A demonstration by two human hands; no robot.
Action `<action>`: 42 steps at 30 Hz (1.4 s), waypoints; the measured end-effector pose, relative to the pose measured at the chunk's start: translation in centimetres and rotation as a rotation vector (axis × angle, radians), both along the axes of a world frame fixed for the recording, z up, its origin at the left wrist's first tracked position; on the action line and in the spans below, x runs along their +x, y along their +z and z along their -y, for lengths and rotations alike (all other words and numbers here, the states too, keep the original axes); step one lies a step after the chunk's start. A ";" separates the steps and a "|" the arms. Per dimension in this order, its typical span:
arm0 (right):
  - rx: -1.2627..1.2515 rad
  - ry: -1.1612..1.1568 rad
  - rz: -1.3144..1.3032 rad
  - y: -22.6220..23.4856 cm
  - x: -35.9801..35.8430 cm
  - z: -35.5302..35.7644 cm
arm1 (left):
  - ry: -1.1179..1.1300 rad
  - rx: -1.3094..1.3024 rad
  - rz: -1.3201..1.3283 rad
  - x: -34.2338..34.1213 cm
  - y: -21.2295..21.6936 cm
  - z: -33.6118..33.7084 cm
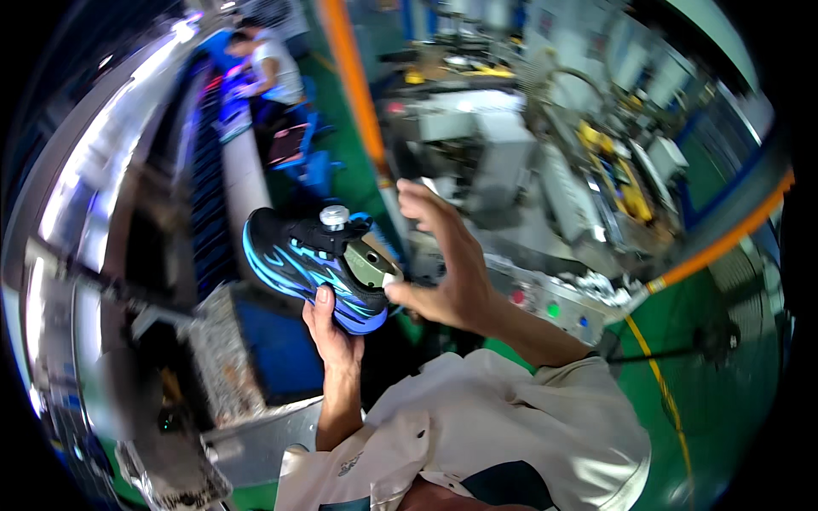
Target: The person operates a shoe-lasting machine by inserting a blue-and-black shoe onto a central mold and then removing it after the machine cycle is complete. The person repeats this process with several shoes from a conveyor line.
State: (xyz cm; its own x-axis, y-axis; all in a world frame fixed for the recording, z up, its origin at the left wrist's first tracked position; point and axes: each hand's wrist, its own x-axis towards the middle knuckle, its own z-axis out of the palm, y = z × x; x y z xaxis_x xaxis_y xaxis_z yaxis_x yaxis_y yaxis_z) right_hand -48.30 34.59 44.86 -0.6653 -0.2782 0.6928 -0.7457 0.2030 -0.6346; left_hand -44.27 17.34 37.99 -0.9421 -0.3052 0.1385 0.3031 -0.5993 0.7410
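Observation:
A black sports shoe [319, 264] with bright blue and turquoise streaks and a blue sole is up in front of me, toe to the left. An olive-green shoe last [368, 264] fills its opening. On the tongue side sits a shiny silver round knob [334, 217]; how it is fixed cannot be made out. My left hand [331, 328] grips the shoe from below, thumb against the sole's near side, its other fingers hidden beneath. Beside the heel, my right hand [452, 272] is open with fingers spread. Its thumb tip is at the heel collar, perhaps touching it.
A conveyor line [213, 179] runs along the left, with a seated person [271, 72] working at its far end. An orange post [354, 85] rises beyond the shoe. Machinery [503, 153] stands at the right behind an orange rail [724, 243]. Coloured buttons [553, 311] lie near my right forearm.

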 end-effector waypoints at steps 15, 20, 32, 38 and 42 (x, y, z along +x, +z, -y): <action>-0.927 -0.685 0.428 -15.7 -1.0 -32.6 | -0.869 -0.705 0.159 -20.5 -6.6 -32.7; -0.846 -1.067 0.367 -12.5 1.1 -35.1 | -0.632 -1.041 0.210 -34.8 -16.7 -44.2; -0.171 -1.272 0.646 -7.5 -16.6 -42.6 | -0.962 -0.186 0.562 -34.6 -11.8 -36.8; 0.438 -1.251 1.025 -16.4 -33.9 -41.0 | -0.870 -0.390 0.543 -23.6 -5.4 -19.2; 0.468 -1.362 0.864 -22.7 -36.6 -36.7 | -0.445 -0.402 0.559 -15.4 -3.6 -9.9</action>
